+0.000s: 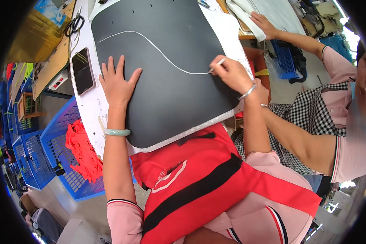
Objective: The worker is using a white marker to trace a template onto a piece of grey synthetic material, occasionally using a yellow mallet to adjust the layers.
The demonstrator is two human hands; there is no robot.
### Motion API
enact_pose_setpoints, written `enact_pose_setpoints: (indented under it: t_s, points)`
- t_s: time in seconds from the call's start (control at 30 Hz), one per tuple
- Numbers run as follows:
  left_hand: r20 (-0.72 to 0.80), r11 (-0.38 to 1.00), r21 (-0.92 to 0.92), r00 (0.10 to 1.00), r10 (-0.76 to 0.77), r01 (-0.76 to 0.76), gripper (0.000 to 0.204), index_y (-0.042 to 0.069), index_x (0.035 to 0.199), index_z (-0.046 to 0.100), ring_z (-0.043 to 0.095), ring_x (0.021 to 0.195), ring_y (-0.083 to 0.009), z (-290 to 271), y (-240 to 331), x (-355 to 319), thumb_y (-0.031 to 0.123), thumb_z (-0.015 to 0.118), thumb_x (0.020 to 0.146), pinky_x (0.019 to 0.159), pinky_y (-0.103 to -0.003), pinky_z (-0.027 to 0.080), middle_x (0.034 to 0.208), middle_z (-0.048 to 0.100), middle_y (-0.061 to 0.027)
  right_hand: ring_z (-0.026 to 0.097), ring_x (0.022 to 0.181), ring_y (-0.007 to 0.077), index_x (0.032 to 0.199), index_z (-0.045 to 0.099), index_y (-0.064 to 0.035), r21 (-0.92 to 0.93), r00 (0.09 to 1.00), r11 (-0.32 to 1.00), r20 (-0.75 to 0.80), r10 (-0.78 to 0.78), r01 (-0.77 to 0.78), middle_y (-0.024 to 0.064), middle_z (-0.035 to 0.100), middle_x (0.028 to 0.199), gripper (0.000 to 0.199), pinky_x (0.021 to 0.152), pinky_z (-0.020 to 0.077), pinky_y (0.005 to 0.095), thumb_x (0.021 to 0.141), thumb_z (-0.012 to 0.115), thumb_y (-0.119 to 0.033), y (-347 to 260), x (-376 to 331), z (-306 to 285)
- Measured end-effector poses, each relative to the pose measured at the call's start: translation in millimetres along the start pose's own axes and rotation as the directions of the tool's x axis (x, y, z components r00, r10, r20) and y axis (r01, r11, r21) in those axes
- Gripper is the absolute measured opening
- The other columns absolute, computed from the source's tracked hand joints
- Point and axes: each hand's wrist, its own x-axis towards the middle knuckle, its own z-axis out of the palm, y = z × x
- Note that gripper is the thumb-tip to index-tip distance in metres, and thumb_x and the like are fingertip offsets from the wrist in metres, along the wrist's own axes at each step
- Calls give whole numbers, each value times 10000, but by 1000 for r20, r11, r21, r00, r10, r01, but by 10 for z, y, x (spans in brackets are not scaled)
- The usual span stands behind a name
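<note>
Clock read from the middle of the dark panel (166,97), face-up in front of me on the white table (92,118).

Left hand (118,86): 9 o'clock, palm down at the panel's edge. Fingers spread, thumb out toward the middle, gripping nothing. My read: wide flat contact so the sheet can't slide or twist under the stroke.

Right hand (233,75): 3 o'clock, fingers closed around a white pen (221,62), thumb and index pinching the barrel, tip down on the panel. Likely a short pinch for fine control of the curve.

Pale line (160,50): starts about 10 o'clock, arches up, dips through the middle, ends at the pen tip. Left palm sits below it, presumably so I don't smudge it or block my view.

Panel's near edge is at 6, right above my red apron (207,168); probably pulled in close for reach.

Phone (83,71) off the panel at 9, black-handled scissors (75,25) at 10. Both look parked clear of the drawing area. Blue crate (55,122) with red fabric strips (82,150) at 8, below table level, seemingly to save bench space.

Co-worker (337,105) at 4; their far hand (265,26) rests at 2, by white material (246,18), apart from mine.
</note>
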Motion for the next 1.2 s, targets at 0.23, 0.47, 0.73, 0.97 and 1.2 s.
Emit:
enact_pose_setpoints:
  t_s: [0.23,0.47,0.73,0.97,1.2]
  points:
    - [-11,1000,4,1000,-4,4,687,193,1378,476,257,1387,-360,-19,5,11,578,594,821,1104,-526,206,1484,343,-142,647,656,156,896,647,-36,-182,985,972,-111,132,-151,68,667,698,191,658,490,262,886,559,-206,128,3,-324]
    - [-57,997,-79,998,19,-23,710,159,1334,517,274,1363,-391,19,-49,-14,587,627,779,1086,-560,212,1459,363,-159,609,783,90,1001,647,-17,529,978,824,-62,-201,203,24,648,894,225,737,494,217,954,575,-226,-328,560,61]
    - [-44,995,-101,999,-3,-2,734,167,1339,514,268,1368,-384,-17,-17,-11,601,637,760,1091,-566,199,1452,367,-170,646,705,156,877,666,-44,639,949,706,-144,-279,305,63,693,777,239,661,489,281,844,610,-273,-1620,1972,1652]
    - [-21,995,-95,1000,-19,17,734,172,1345,509,259,1376,-375,-89,9,-25,603,630,764,1099,-555,192,1462,355,-165,661,703,169,917,676,-59,394,932,850,-235,-275,349,41,705,751,258,672,497,299,841,582,-286,-1842,2219,2047]
    - [12,997,-69,999,-32,33,741,180,1357,498,239,1388,-366,-78,-14,-29,619,609,771,1112,-546,169,1473,340,-159,656,806,318,862,685,-99,355,939,870,-164,-303,343,95,701,830,195,741,503,404,841,584,-266,-1934,2135,1953]
